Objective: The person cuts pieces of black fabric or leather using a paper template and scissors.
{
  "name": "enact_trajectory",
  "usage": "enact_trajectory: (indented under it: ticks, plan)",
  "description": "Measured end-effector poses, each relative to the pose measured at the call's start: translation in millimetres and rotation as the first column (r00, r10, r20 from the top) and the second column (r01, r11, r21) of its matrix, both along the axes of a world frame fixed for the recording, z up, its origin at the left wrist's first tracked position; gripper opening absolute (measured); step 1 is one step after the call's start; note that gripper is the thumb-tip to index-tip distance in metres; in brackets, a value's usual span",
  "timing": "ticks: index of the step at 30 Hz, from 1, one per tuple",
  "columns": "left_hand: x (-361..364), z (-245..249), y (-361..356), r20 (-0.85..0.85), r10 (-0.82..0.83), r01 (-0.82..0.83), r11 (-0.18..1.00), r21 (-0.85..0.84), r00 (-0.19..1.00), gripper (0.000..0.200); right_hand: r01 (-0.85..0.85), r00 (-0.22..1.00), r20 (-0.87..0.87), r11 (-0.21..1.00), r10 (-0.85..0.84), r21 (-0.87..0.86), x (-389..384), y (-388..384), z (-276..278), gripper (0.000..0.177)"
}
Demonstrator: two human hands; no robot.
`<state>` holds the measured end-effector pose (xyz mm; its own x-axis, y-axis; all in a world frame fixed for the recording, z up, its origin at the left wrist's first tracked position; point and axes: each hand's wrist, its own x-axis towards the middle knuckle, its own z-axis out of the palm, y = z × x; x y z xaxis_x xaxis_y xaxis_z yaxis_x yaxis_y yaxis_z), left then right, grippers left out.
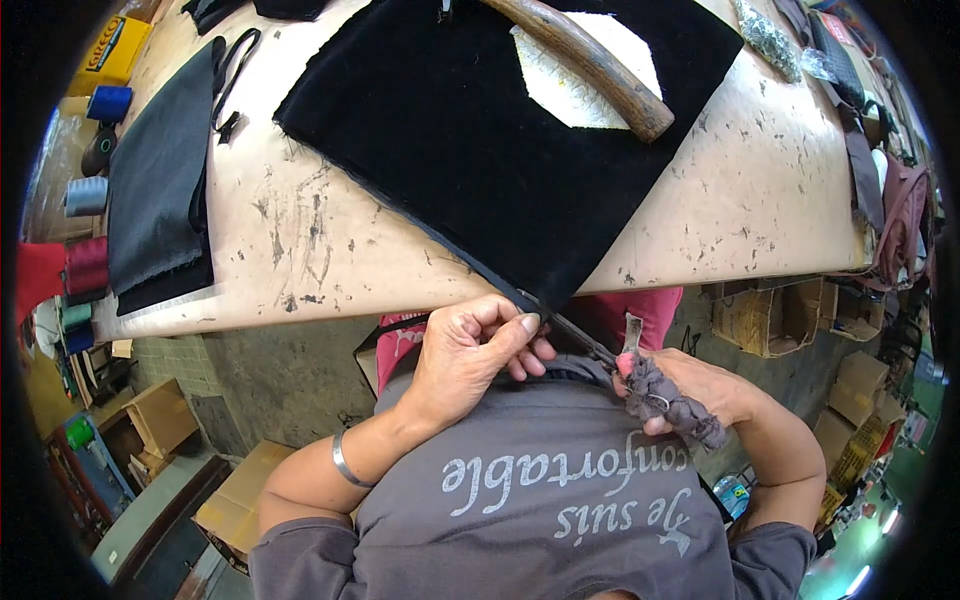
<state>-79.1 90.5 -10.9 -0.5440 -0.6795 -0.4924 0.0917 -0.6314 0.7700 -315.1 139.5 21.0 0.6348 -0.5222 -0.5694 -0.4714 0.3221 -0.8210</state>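
Observation:
A large piece of black velvety fabric (440,150) lies on the table, one corner hanging at the near edge. My left hand (470,350) pinches this corner between thumb and fingers. In my right hand (700,385) is a pair of scissors (585,337), their handles wrapped in grey cloth. The dark blades point up and left, reaching the fabric edge beside my left fingertips. How far the blades are apart is hard to make out. On the fabric's far part, a curved brown wooden piece (590,65) rests across a whitish angular sheet (545,85).
The worn table (740,200) spans the view in front of me. Folded dark fabric (160,180) and thread spools (86,265) are at its left. A clear bag (768,40) and piled cloth (905,215) are at the right. Cardboard boxes (765,320) stand below.

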Motion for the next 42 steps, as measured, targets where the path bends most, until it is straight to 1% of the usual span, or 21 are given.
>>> enact_trajectory:
  ticks: [2, 8, 11, 14, 17, 19, 23, 26, 29, 32, 35, 38, 41, 42]
  plan:
    - [0.3, 0.2, -0.4, -0.006, -0.008, 0.008, 1.000, 0.008, 1.000, 0.016, 0.048, 0.998, 0.041, 0.998, -0.047, -0.041, -0.8, 2.9, -3.1, 0.061]
    - [-1.1, 1.5, -0.6, 0.018, 0.007, -0.007, 1.000, -0.008, 1.000, 0.015, 0.032, 0.998, 0.062, 0.995, -0.026, -0.092, 2.5, -1.1, 1.9, 0.054]
    - [-0.7, 1.2, -0.1, 0.018, 0.003, -0.003, 1.000, 0.002, 1.000, 0.015, 0.064, 0.998, 0.037, 0.991, -0.060, -0.117, 2.4, 2.8, 0.4, 0.046]
    - [0.2, 1.1, -0.8, 0.012, -0.012, 0.012, 1.000, 0.012, 1.000, 0.016, 0.144, 0.989, 0.051, 0.988, -0.141, -0.056, 5.5, 5.2, 2.7, 0.039]
    - [1.0, 1.5, -0.9, 0.009, -0.021, 0.021, 1.000, 0.021, 1.000, 0.017, 0.127, 0.992, 0.033, 0.991, -0.125, -0.048, 7.2, 4.1, 3.9, 0.039]
    - [1.2, 0.3, 0.1, 0.009, -0.029, 0.029, 0.999, 0.042, 1.000, 0.018, 0.115, 0.993, 0.007, 0.993, -0.115, -0.038, 12.5, -1.4, 8.9, 0.043]
    - [1.0, -0.9, 0.6, 0.005, -0.015, 0.015, 1.000, 0.016, 1.000, 0.018, 0.136, 0.991, -0.015, 0.990, -0.136, 0.024, 20.7, -11.5, 13.8, 0.052]
    - [1.2, 0.6, -0.5, 0.048, -0.042, 0.042, 0.999, 0.005, 0.998, 0.018, 0.070, 0.994, -0.091, 0.995, -0.064, 0.065, 22.1, -15.3, 16.3, 0.051]
    - [0.8, 0.0, -0.2, 0.058, -0.050, 0.051, 0.998, -0.021, 0.997, 0.018, 0.077, 0.997, 0.024, 0.983, -0.074, -0.169, 18.4, -4.7, 3.7, 0.047]
    - [1.0, 1.7, -1.3, 0.085, -0.076, 0.078, 0.997, -0.027, 0.994, 0.018, 0.139, 0.990, 0.040, 0.986, -0.136, -0.090, 21.1, -4.2, 4.1, 0.044]
    - [1.8, 1.5, -1.0, 0.074, -0.076, 0.077, 0.997, -0.012, 0.994, 0.018, 0.110, 0.994, -0.010, 0.993, -0.111, -0.042, 22.6, -8.6, 6.0, 0.045]
    - [2.2, -2.0, 0.6, 0.054, -0.068, 0.070, 0.997, -0.029, 0.996, 0.018, 0.087, 0.987, -0.139, 0.995, -0.079, 0.056, 33.7, -26.2, 19.8, 0.046]
    - [2.8, 0.7, -0.9, 0.048, -0.067, 0.068, 0.997, -0.031, 0.997, 0.018, 0.144, 0.989, 0.019, 0.990, -0.143, -0.012, 34.2, -26.0, 12.9, 0.045]
    - [3.1, 1.6, -1.4, 0.051, -0.071, 0.072, 0.997, -0.030, 0.996, 0.018, 0.141, 0.990, 0.004, 0.990, -0.141, 0.008, 34.7, -26.7, 13.9, 0.043]
